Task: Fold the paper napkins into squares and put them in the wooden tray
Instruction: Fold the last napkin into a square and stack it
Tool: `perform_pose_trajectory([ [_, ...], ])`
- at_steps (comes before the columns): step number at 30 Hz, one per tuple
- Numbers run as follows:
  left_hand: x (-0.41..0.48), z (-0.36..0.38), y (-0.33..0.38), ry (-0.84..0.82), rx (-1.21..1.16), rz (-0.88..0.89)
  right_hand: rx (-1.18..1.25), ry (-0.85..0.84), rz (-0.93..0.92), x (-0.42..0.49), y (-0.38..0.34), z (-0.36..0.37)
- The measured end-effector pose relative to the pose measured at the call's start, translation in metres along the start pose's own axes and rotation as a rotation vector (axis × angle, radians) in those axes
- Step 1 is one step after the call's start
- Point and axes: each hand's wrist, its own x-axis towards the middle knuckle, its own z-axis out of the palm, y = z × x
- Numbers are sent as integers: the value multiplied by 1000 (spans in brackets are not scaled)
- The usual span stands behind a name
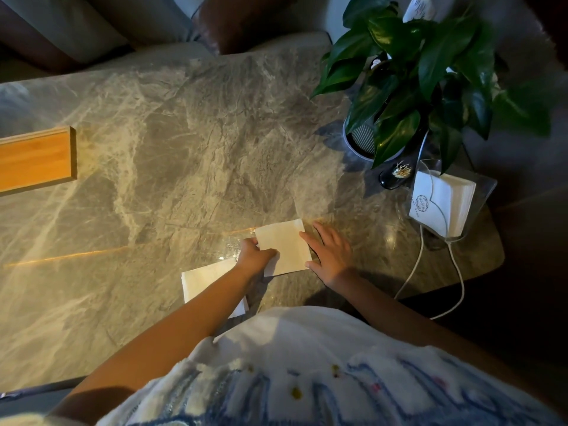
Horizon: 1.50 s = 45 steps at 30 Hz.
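A white paper napkin (284, 245) lies flat on the marble table (184, 142) just in front of me. My left hand (253, 255) has its fingers curled on the napkin's left edge and seems to pinch it. My right hand (330, 255) lies at the napkin's right edge with straight fingers touching it. A second napkin (204, 279) lies nearer me on the left, partly hidden under my left forearm. The wooden tray (37, 159) sits at the far left of the table, cut off by the frame edge.
A clear holder with a stack of white napkins (442, 204) stands at the table's right edge. A potted green plant (408, 87) is behind it, and a white cable (415, 272) hangs off the table's right side. Cushioned seating lies beyond the far edge.
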Motion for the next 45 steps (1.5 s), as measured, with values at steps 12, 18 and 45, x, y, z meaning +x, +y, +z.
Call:
perform_pose_trajectory([
  [12,4,-4,2,-150,-442,-330,22,11,2,-2,0,0],
  [18,2,-5,8,-263,-504,-453,49,8,10,-2,0,1],
  [45,-23,-56,-8,-345,-379,-183,1312,-170,458,-10,-42,-8],
])
